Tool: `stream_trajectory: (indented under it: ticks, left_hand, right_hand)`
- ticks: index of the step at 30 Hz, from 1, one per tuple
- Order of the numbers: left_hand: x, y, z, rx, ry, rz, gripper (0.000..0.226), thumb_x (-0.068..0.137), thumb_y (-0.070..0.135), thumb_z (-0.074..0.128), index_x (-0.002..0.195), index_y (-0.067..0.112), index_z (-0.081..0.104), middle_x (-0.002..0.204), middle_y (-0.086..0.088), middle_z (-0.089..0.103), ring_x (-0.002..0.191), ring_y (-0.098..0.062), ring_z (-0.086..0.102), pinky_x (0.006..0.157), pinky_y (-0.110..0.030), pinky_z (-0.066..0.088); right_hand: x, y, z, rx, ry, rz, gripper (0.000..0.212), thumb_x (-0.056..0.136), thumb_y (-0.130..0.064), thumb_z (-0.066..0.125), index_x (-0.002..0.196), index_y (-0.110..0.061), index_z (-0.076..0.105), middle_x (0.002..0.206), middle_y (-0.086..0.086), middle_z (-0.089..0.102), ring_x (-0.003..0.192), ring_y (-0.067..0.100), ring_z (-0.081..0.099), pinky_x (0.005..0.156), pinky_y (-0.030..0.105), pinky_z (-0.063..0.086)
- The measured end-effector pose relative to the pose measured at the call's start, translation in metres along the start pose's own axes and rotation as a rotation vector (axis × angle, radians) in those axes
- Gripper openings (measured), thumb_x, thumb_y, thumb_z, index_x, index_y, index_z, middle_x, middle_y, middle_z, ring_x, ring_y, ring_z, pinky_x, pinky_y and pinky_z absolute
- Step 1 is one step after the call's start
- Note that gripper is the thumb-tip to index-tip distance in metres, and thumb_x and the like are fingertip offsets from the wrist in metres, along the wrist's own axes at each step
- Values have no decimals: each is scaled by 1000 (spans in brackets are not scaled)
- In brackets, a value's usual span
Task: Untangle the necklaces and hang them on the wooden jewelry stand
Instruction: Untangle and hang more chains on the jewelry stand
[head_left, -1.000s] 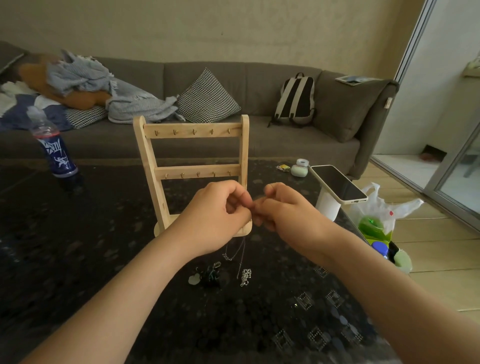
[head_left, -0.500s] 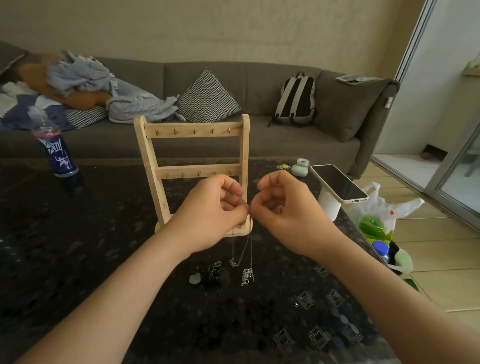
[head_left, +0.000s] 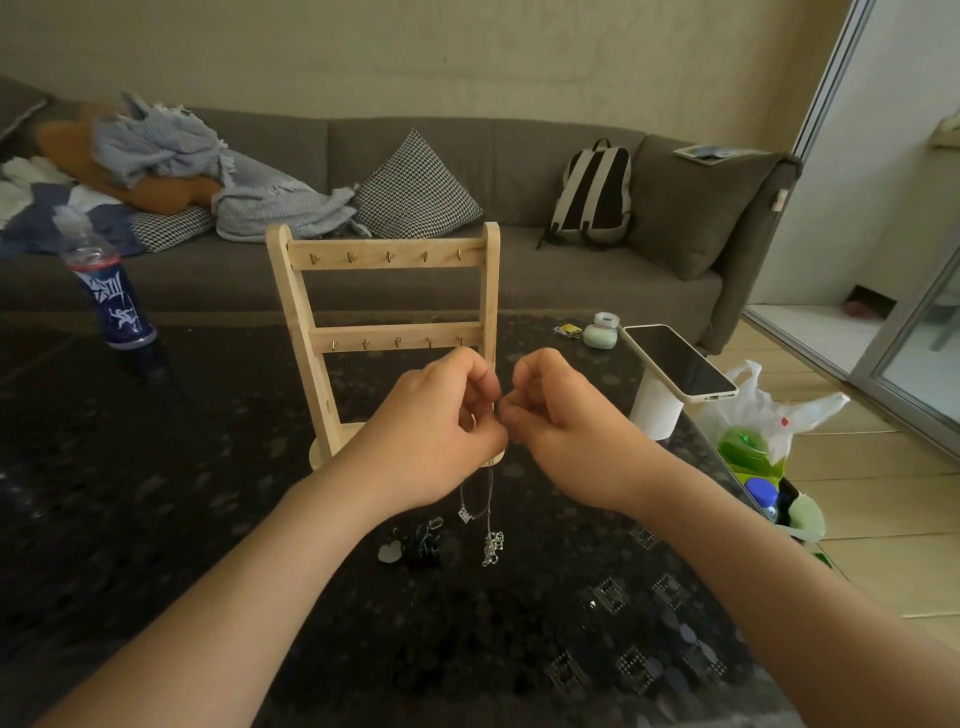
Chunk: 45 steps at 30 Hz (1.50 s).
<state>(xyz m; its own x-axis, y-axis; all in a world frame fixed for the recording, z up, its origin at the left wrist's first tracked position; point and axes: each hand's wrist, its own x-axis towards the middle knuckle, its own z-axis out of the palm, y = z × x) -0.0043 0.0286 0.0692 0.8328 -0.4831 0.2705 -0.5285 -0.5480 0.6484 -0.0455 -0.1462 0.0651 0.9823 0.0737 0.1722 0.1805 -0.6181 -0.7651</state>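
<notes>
Fingers curled, the left hand and right hand meet at centre frame, both seemingly pinching the silver necklaces, though the chain at the right fingertips is too fine to see. Chains and pendants dangle below onto the black table. The wooden jewelry stand stands upright just behind the hands, and a dark necklace lies heaped left of the pendants.
</notes>
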Motion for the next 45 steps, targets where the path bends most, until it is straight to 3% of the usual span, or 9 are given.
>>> stream_trajectory:
  ticks: [3, 9, 14, 21, 24, 29, 33, 39, 45]
  left_hand:
    - [0, 0, -1, 4, 21, 16, 23, 92, 21, 76, 107, 31, 61, 91, 12, 64, 80, -7, 64, 72, -24, 56]
    - [1, -9, -7, 10, 32, 14, 16, 94, 19, 75, 102, 33, 72, 89, 15, 67, 81, 0, 65, 69, -13, 53]
    - [1, -9, -6, -129, 4, 9, 16, 96, 19, 70, 101, 33, 76, 79, 12, 67, 59, -1, 55, 59, -15, 46]
    - [2, -9, -5, -199, 19, 22, 7, 97, 29, 75, 96, 34, 79, 84, 17, 72, 80, 2, 66, 70, -13, 50]
    - [3, -10, -6, -225, 24, 26, 7, 97, 29, 76, 97, 35, 80, 92, 19, 75, 92, -2, 71, 86, -27, 60]
    - [2, -11, -8, -249, 2, 14, 8, 95, 28, 79, 100, 34, 80, 95, 18, 78, 94, -2, 73, 93, -38, 62]
    - [3, -11, -7, -264, -28, -26, 11, 94, 27, 80, 102, 34, 80, 94, 15, 79, 93, -4, 74, 95, -40, 62]
    - [4, -13, -6, -184, 3, -7, 11, 93, 28, 81, 101, 36, 80, 92, 18, 78, 90, 1, 73, 90, -37, 64]
    - [2, -15, -6, -118, -1, 17, 11, 91, 32, 83, 99, 39, 79, 90, 21, 76, 83, -2, 73, 84, -39, 65]
  right_hand:
    - [2, 1, -1, 81, -1, 51, 20, 107, -12, 58, 106, -28, 47, 104, 10, 71, 94, 25, 68, 82, 38, 59]
    - [1, 3, -11, 238, 32, 139, 16, 108, -10, 55, 108, -25, 52, 102, 3, 70, 94, 18, 67, 89, 40, 56]
    - [-2, 3, -14, 359, 37, 117, 17, 106, -2, 58, 108, -19, 55, 97, 4, 73, 91, 19, 67, 85, 38, 53]
    - [0, 8, -11, 383, 102, 100, 14, 108, -8, 56, 106, -22, 55, 89, 0, 70, 90, 18, 67, 87, 40, 54]
    - [-2, 7, -10, 273, 103, 45, 11, 107, -13, 59, 109, -24, 57, 91, 0, 73, 85, 24, 66, 83, 45, 57]
    - [-5, 0, -10, -45, 99, -20, 19, 109, -12, 54, 124, -23, 59, 87, -1, 67, 60, -1, 58, 57, 15, 47]
    - [-7, -6, -8, -188, 142, -48, 24, 108, -7, 51, 119, -21, 67, 66, -12, 57, 52, -3, 56, 51, 11, 42]
    - [-7, -13, -7, -364, 133, -37, 21, 105, -10, 55, 112, -17, 72, 82, -20, 51, 63, -5, 55, 63, 3, 42]
    - [-5, -15, -8, -164, 170, 51, 17, 105, -17, 57, 96, -19, 72, 73, -10, 63, 62, -6, 59, 53, 8, 43]
